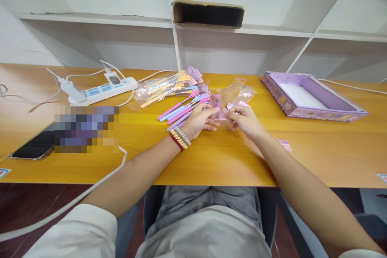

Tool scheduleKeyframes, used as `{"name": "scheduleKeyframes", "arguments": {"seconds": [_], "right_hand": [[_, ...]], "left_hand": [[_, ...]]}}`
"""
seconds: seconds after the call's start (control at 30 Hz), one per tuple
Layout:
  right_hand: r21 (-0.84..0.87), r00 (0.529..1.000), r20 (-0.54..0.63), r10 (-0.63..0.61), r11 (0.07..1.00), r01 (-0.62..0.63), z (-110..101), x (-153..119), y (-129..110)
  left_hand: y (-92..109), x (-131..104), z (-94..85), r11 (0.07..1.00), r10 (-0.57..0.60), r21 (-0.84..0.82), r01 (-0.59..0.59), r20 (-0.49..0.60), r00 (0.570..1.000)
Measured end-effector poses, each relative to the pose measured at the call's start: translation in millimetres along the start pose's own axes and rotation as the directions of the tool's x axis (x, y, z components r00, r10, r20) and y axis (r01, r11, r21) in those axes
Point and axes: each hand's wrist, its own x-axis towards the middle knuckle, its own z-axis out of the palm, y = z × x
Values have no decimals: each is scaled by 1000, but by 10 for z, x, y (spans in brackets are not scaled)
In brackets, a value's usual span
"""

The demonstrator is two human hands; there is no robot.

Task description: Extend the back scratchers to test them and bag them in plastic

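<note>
A clear plastic bag (pixel 223 121) with a pink pen-like stick (pixel 218 107) showing at it is between my two hands. My left hand (pixel 200 121) holds the bag's left side, thumb on top and the other fingers curled below. On the right, the fingers of my right hand (pixel 240 119) pinch the bag's edge. Pink, blue and purple sticks (pixel 178 115) with shaped tops lie beside my left hand. Behind them are orange sticks in clear wrappers (pixel 165 88). More empty-looking clear wrappers (pixel 238 90) and small printed cards (pixel 242 104) lie just past my right hand.
An open purple box (pixel 326 113) stands at the right. A white power strip (pixel 104 90) with plugs and cables lies at the left, near a dark phone (pixel 34 145). A small pink card (pixel 284 145) lies near my right forearm. White shelves (pixel 136 20) with a cardboard box (pixel 208 14) rise behind.
</note>
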Motion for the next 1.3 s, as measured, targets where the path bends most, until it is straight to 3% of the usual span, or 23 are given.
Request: {"name": "scheduleKeyframes", "arguments": {"seconds": [0.2,0.5,0.6,0.73,0.83,1.13,1.3], "right_hand": [[-7,997,-16,74,997,-74,-7,12,-4],[-29,980,81,183,983,-181,-8,-14,-33],[-13,958,115,263,965,-264,-6,-11,-31],[70,897,166,410,902,-425,-6,-5,-42],[133,872,265,411,880,-456,-18,-2,-42],[139,937,172,305,934,-330,21,39,45],[143,953,153,260,949,-282,69,30,62]], "left_hand": [[-9,-5,2,1000,11,-13,-11,12,1000],[1,-28,5,999,-29,35,30,-8,1000],[-14,-27,0,997,-13,74,14,-14,1000],[-44,-17,2,986,115,127,-112,-19,993],[-55,-19,13,976,156,156,-155,6,988],[-20,-12,4,994,-103,37,101,48,994],[-59,42,-42,981,-178,101,166,125,976]]}}
